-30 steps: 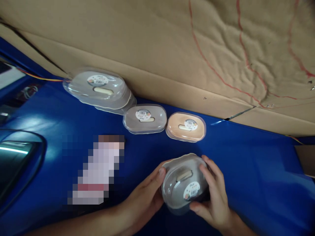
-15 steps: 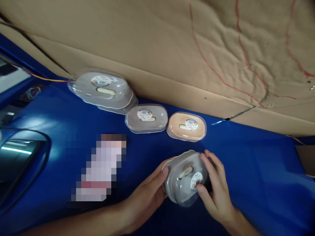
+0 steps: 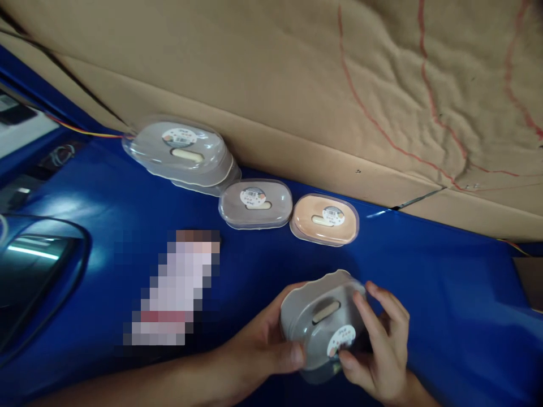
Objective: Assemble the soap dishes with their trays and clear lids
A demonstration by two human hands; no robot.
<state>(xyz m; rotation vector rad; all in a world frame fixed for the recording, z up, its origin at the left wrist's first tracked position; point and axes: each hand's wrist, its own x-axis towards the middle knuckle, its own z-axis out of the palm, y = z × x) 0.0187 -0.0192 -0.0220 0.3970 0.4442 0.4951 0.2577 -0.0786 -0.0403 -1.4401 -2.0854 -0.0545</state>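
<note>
Low in front of me I hold a grey oval plastic box [image 3: 314, 333] with a clear cover, tilted so its top faces me. A cream-coloured bar sits in a slot on the top, beside a round white label. My left hand [image 3: 269, 345] grips the box's left side, its thumb across the near left corner and its other fingers hidden behind. On the right end, my right hand [image 3: 382, 345] has its fingertips at the far edge and its thumb by the label. The right palm stands off the box.
Farther back on the blue tabletop [image 3: 424, 305] are stacked grey boxes [image 3: 178, 150], a single grey box [image 3: 254, 212] and a peach box [image 3: 311, 229]. A cardboard wall [image 3: 254, 73] rises behind them. Left lie a pixelated item [image 3: 178, 288] and a dark screen-like object [image 3: 34, 271] with a cable.
The held box has moved slightly down and right, turning to show more of its far side. My left thumb has slid from its left edge down to the near corner.
</note>
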